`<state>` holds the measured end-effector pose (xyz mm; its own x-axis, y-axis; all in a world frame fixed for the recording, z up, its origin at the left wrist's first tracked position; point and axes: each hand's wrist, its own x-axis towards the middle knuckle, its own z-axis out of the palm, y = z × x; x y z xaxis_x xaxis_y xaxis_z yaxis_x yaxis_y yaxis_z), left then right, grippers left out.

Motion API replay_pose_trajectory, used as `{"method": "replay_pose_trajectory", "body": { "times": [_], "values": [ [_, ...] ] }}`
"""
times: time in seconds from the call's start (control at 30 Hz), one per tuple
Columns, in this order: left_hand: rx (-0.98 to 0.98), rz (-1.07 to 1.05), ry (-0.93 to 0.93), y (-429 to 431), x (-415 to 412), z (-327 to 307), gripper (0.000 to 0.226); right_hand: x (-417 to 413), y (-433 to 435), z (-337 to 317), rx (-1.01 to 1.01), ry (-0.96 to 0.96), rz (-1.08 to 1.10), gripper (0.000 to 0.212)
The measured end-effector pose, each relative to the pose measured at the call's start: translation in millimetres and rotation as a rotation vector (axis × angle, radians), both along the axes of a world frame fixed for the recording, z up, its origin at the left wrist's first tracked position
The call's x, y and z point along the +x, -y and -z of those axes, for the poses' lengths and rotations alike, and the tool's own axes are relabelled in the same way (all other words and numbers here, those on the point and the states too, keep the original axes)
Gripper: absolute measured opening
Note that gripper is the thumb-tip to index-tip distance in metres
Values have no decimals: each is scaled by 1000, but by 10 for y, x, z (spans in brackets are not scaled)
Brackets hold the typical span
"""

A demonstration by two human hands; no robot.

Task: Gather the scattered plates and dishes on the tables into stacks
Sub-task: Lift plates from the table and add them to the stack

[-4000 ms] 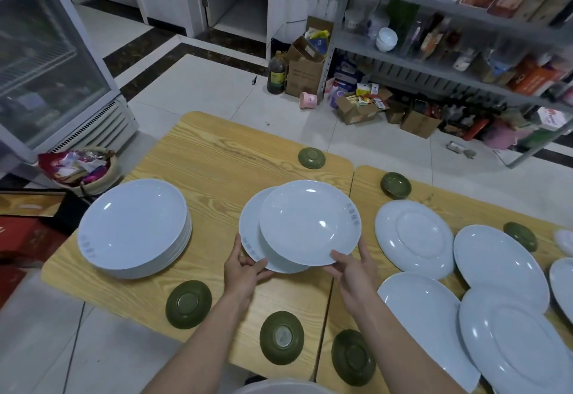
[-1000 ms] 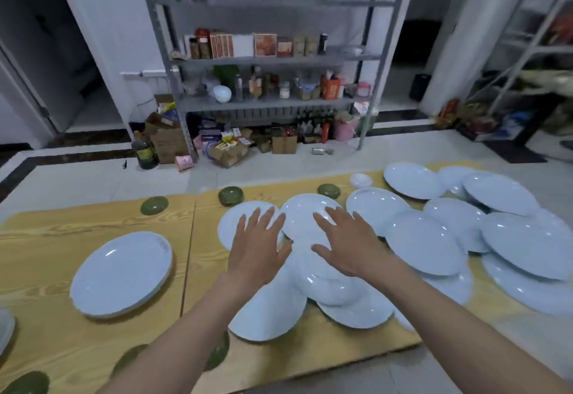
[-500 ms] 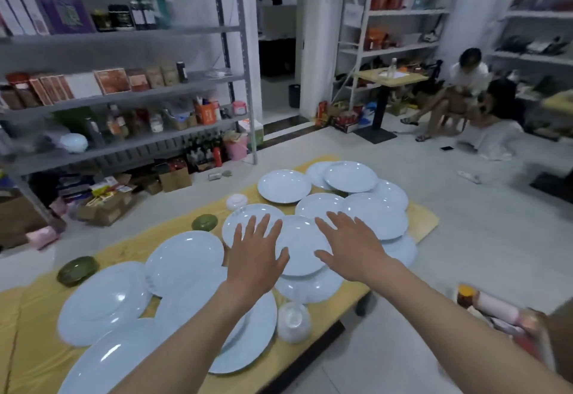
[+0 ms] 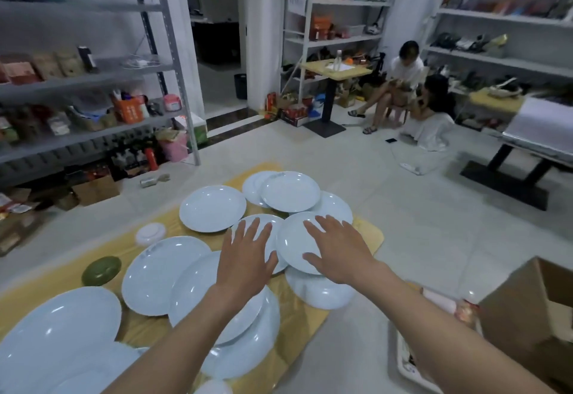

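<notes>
Both the left hand [image 4: 246,259] and right hand [image 4: 338,249] hover spread and empty over overlapping white plates [image 4: 297,243], which look stiff, slippery and breakable, best gripped at opposite rims.

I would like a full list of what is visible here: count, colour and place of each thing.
plates: about twelve, white, overlapping on the table
table: one, yellow wood, under the plates
green dish: one, dark green, table's left
small dish: one, white, behind the green dish
box: one, brown, near right
shelves: several, grey and white, along the walls
people: two, white clothes, seated far right
left hand: one, bare, open over a plate
right hand: one, bare, open over the neighbouring plate
</notes>
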<state>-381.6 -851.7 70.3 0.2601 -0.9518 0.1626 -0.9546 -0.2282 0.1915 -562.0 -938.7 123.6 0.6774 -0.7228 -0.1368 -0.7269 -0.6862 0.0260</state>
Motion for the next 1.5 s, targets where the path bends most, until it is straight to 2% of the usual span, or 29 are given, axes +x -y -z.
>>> {"method": "replay_pose_trajectory", "body": {
  "times": [0.2, 0.43, 0.7, 1.03, 1.2, 1.33, 1.43, 1.5],
  "values": [
    [-13, -25, 8, 541, -118, 6, 55, -108, 556, 114, 44, 6, -9, 68],
    [127, -138, -37, 1071, -430, 288, 60, -347, 1345, 228, 86, 73, -83, 65],
    [244, -324, -64, 1386, -854, 593, 61, -566, 1934, 833, 325, 142, -138, 61],
    [283, -444, -102, 1422, -856, 854, 60, -543, 2184, 1519, 597, 318, 280, 48],
    [303, -469, -96, 1433, -784, 920, 60, -545, 2248, 1676, 642, 458, 448, 36],
    [294, -474, -105, 1474, -764, 947, 60, -565, 2284, 1756, 699, 486, 482, 44],
    [283, -466, -102, 1499, -776, 945, 60, -580, 2274, 1821, 813, 604, 526, 57],
    [291, -463, -101, 1504, -782, 944, 60, -589, 2267, 1836, 880, 697, 576, 58]
  ]
}}
